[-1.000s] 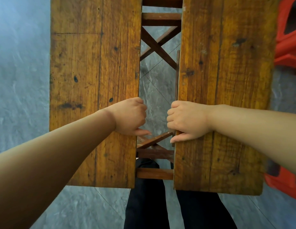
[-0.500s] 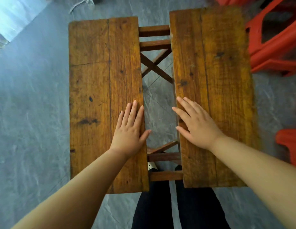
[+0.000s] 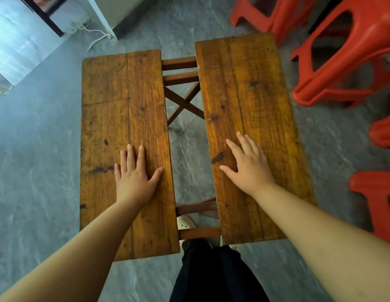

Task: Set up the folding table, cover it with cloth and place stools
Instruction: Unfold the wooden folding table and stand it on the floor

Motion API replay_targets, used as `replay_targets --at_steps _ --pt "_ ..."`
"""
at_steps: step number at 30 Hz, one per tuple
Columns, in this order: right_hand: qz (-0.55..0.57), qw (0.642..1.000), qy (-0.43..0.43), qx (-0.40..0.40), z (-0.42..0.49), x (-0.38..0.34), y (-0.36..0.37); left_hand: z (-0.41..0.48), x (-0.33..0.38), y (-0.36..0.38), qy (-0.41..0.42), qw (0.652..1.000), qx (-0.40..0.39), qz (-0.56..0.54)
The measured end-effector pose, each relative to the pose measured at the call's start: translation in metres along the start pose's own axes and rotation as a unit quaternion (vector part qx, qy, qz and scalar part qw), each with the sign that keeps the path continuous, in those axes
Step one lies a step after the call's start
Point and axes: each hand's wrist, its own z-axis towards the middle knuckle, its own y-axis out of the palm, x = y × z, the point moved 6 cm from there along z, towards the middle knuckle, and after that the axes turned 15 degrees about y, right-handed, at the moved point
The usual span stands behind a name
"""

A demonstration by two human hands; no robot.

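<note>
Both hands down on a half-opened table: my left hand point(image 3: 133, 179) lies palm-flat on the left board point(image 3: 107, 118) of the folding table point(image 3: 239, 214), fingers straight and close together, thumb spread toward the board's inner edge, gripping nothing. My right hand point(image 3: 250, 168) lies flat on the right board point(image 3: 255, 88), fingers loosely fanned and thumb pointing at the gap, also holding nothing. The two boards stand apart, with a long slot running between their inner edges. Through it show the crossed braces point(image 3: 183, 103), wooden rails at the near and far ends, grey floor point(image 3: 37, 171) and the toe of my white shoe point(image 3: 185, 222). The boards are not level with each other: the right one reaches farther from me, and the left one's near edge comes closer to my black trousers point(image 3: 211, 273). On the left, floor runs from the board's outer edge out to a bright patch at the upper left. Past the far-left corner stand a white cabinet point(image 3: 107, 9) and a loose white cord point(image 3: 96, 38), both well apart from the table. The right side is tight: red plastic stools point(image 3: 346, 62) crowd near the right board's outer edge, one tipped on its side by the far corner, others near my forearm; whether any touches the table I cannot tell.
</note>
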Motion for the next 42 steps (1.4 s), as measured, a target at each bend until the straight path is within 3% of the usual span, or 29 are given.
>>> replay_targets --at_steps 4,15,22,27,32,42 --pt "0.013 0.998 0.058 -0.009 -0.004 0.021 -0.01 -0.004 -0.009 -0.004 -0.016 1.0 0.015 -0.01" --pt "0.035 0.967 0.254 -0.004 -0.001 0.082 -0.022 -0.025 -0.07 -0.018 -0.173 0.978 0.051 -0.101" --pt "0.157 0.919 0.362 -0.009 -0.003 0.105 -0.015 -0.021 -0.101 -0.015 -0.228 0.955 0.075 -0.175" --pt "0.169 0.914 0.368 -0.016 0.001 0.106 -0.012 -0.021 -0.1 -0.008 -0.242 0.946 0.081 -0.198" --pt "0.257 0.897 0.348 -0.09 0.008 0.094 0.012 -0.019 -0.077 0.018 -0.198 0.961 0.041 -0.188" --pt "0.174 0.954 0.206 -0.133 -0.006 0.034 0.041 -0.019 -0.004 0.04 -0.01 0.996 -0.048 -0.071"
